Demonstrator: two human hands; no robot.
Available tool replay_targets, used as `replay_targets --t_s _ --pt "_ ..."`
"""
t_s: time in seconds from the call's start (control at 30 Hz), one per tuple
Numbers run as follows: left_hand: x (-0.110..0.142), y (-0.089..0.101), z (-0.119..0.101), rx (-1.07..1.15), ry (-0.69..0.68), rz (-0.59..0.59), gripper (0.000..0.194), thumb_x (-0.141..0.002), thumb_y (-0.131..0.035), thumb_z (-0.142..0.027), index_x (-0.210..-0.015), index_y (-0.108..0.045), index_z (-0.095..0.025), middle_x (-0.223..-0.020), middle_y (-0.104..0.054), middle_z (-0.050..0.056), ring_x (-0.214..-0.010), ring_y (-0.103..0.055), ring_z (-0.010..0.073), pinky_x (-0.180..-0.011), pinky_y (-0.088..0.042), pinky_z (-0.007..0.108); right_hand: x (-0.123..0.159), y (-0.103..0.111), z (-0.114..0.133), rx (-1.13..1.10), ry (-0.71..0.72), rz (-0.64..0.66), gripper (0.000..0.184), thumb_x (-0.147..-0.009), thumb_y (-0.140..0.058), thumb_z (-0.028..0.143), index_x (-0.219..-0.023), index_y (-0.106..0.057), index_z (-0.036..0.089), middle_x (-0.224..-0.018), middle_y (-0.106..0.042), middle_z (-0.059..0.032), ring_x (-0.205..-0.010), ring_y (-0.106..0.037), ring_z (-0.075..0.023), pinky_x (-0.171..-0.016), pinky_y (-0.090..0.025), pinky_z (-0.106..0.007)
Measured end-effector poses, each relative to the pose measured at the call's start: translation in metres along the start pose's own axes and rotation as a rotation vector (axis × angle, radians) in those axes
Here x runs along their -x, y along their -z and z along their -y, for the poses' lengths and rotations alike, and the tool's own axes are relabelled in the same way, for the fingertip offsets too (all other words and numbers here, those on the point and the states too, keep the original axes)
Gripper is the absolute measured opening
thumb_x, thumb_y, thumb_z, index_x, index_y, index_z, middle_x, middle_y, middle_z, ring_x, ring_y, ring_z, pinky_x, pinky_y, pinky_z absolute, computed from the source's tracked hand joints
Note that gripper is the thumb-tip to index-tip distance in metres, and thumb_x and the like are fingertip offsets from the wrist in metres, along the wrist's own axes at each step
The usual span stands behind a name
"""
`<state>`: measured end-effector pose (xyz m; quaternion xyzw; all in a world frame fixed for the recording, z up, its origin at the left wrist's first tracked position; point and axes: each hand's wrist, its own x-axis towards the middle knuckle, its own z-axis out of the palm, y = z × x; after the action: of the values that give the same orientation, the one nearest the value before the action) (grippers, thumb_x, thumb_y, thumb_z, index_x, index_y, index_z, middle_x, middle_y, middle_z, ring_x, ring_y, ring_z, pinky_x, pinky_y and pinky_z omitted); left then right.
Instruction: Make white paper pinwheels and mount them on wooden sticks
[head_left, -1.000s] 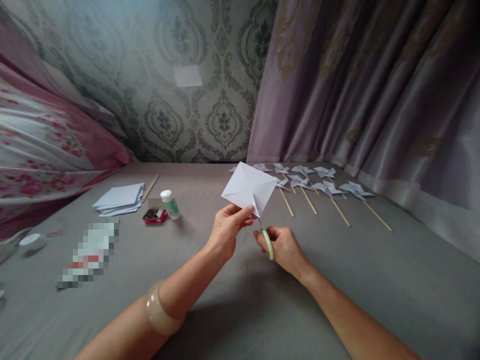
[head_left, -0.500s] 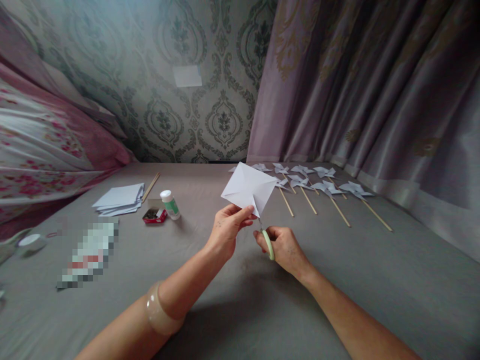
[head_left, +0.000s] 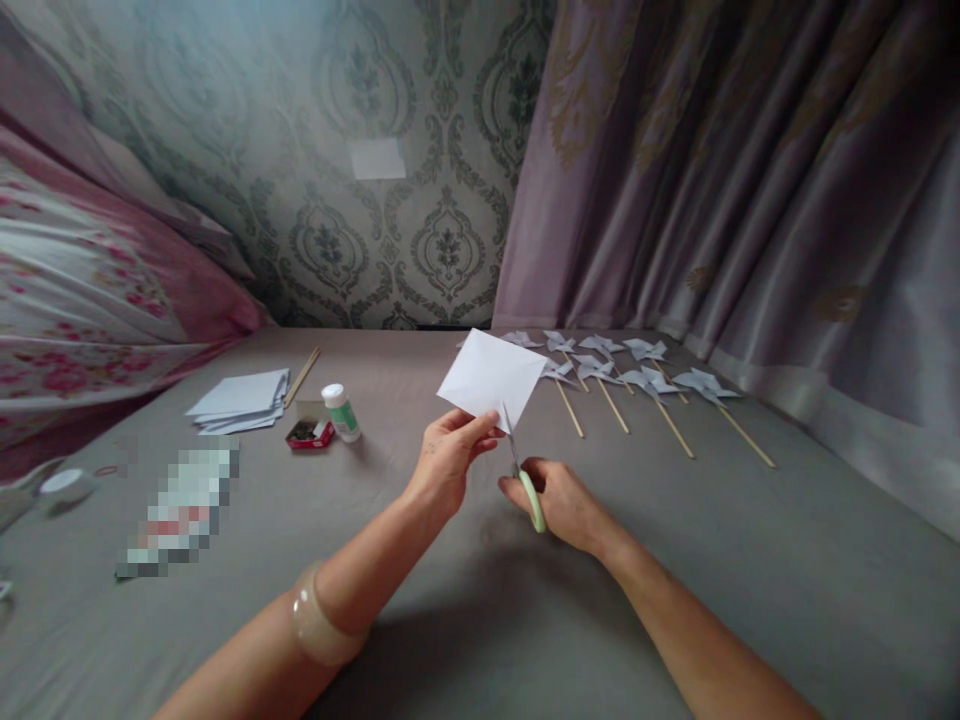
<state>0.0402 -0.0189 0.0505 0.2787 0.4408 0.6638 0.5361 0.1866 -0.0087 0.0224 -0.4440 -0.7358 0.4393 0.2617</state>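
A square sheet of white paper [head_left: 491,375] is pinched at its lower corner between the thumb and fingers of my left hand [head_left: 454,450], raised above the grey cloth. My right hand [head_left: 562,500] grips scissors with pale green handles [head_left: 532,500]. Their blades point up at the paper's lower corner, one blade showing in front of the sheet. Behind and to the right of the paper lie several white paper pinwheels [head_left: 652,383] on wooden sticks.
To the left are a stack of white paper [head_left: 238,398], wooden sticks [head_left: 301,376], a small red box [head_left: 309,434] and a glue stick [head_left: 342,413]. A blurred-out packet [head_left: 180,505] and a roll of tape [head_left: 66,486] lie farther left. A curtain [head_left: 712,180] hangs at right.
The scissors have shifted slightly down and left, and a blade now shows in front of the paper. The paper has tilted and moved a little left with my left hand.
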Motion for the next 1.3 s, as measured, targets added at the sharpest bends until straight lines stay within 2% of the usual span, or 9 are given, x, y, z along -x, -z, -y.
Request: replay_targets --t_s 0.2,0.43,0.6,0.73,0.87,0.97,1.13,1.23,1.3 --pt "-0.011 0.015 -0.008 0.009 -0.018 -0.111 0.029 -0.050 -0.083 -0.027 -0.065 -0.065 -0.012 -0.062 -0.064 0.001 -0.058 -0.057 0.0076 -0.057 -0.043 0.018 0.002 0.023 -0.002 0.105 -0.029 0.226 0.037 -0.069 -0.066 0.049 -0.060 -0.055 0.015 -0.054 -0.047 0.0046 -0.052 -0.038 -0.0084 -0.046 -0.026 -0.021" --pt "-0.015 0.036 -0.010 0.048 0.034 -0.195 0.028 -0.050 -0.080 -0.022 -0.069 -0.063 -0.012 -0.063 -0.066 0.003 -0.057 -0.060 0.0091 -0.057 -0.044 0.019 0.013 0.064 -0.027 0.481 -0.224 0.050 0.052 -0.057 -0.070 0.061 -0.042 -0.046 0.018 -0.039 -0.027 0.0064 -0.041 -0.024 -0.0073 -0.042 -0.013 -0.025" --pt "-0.011 0.050 -0.006 0.092 0.093 -0.260 0.020 -0.054 -0.075 -0.015 -0.065 -0.058 -0.013 -0.061 -0.065 0.003 -0.056 -0.061 0.0097 -0.055 -0.045 0.019 0.041 0.104 -0.061 0.749 -0.347 0.055 0.047 -0.062 -0.066 0.055 -0.038 -0.045 0.021 -0.038 -0.039 0.0006 -0.039 -0.038 -0.0119 -0.044 -0.019 -0.028" --pt "-0.005 0.053 0.003 0.105 0.137 -0.271 0.018 -0.056 -0.073 -0.013 -0.065 -0.057 -0.013 -0.063 -0.065 0.003 -0.055 -0.061 0.0093 -0.053 -0.045 0.018 0.060 0.137 -0.080 0.724 -0.481 0.122 0.046 -0.067 -0.059 0.061 -0.046 -0.054 0.021 -0.043 -0.046 -0.0025 -0.038 -0.043 -0.0126 -0.047 -0.022 -0.030" --pt "-0.002 0.053 0.009 0.119 0.167 -0.271 0.018 -0.058 -0.074 -0.012 -0.065 -0.057 -0.014 -0.063 -0.065 0.001 -0.055 -0.061 0.0089 -0.051 -0.045 0.017 0.069 0.163 -0.084 0.772 -0.603 0.121 0.052 -0.070 -0.058 0.060 -0.035 -0.050 0.022 -0.047 -0.053 -0.0132 -0.038 -0.046 -0.0119 -0.051 -0.026 -0.036" --pt "0.000 0.055 0.010 0.121 0.177 -0.250 0.019 -0.059 -0.076 -0.013 -0.067 -0.059 -0.014 -0.066 -0.066 0.002 -0.057 -0.062 0.0090 -0.051 -0.045 0.016 0.075 0.172 -0.090 0.754 -0.688 0.027 0.049 -0.067 -0.064 0.055 -0.032 -0.048 0.024 -0.045 -0.054 -0.0144 -0.037 -0.046 -0.0140 -0.052 -0.027 -0.038" --pt "0.004 0.059 0.012 0.104 0.205 -0.230 0.021 -0.059 -0.078 -0.017 -0.074 -0.063 -0.013 -0.067 -0.066 0.002 -0.058 -0.061 0.0082 -0.053 -0.046 0.016 0.090 0.179 -0.102 0.472 -0.785 0.020 0.036 -0.062 -0.064 0.053 -0.041 -0.056 0.026 -0.048 -0.056 -0.0121 -0.041 -0.050 -0.0165 -0.055 -0.032 -0.038" --pt "0.007 0.059 0.013 0.098 0.205 -0.228 0.020 -0.059 -0.078 -0.018 -0.072 -0.064 -0.012 -0.066 -0.066 0.003 -0.058 -0.061 0.0087 -0.053 -0.045 0.016 0.094 0.178 -0.100 0.612 -0.908 -0.033 0.045 -0.064 -0.061 0.061 -0.035 -0.049 0.027 -0.052 -0.058 -0.0167 -0.041 -0.051 -0.0187 -0.058 -0.034 -0.040" --pt "0.008 0.059 0.014 0.096 0.201 -0.232 0.020 -0.058 -0.079 -0.018 -0.070 -0.064 -0.012 -0.064 -0.065 0.003 -0.058 -0.061 0.0090 -0.053 -0.045 0.016 0.095 0.175 -0.094 0.718 -0.882 -0.104 0.045 -0.063 -0.062 0.062 -0.036 -0.046 0.029 -0.054 -0.059 -0.0180 -0.042 -0.052 -0.0207 -0.060 -0.034 -0.041"
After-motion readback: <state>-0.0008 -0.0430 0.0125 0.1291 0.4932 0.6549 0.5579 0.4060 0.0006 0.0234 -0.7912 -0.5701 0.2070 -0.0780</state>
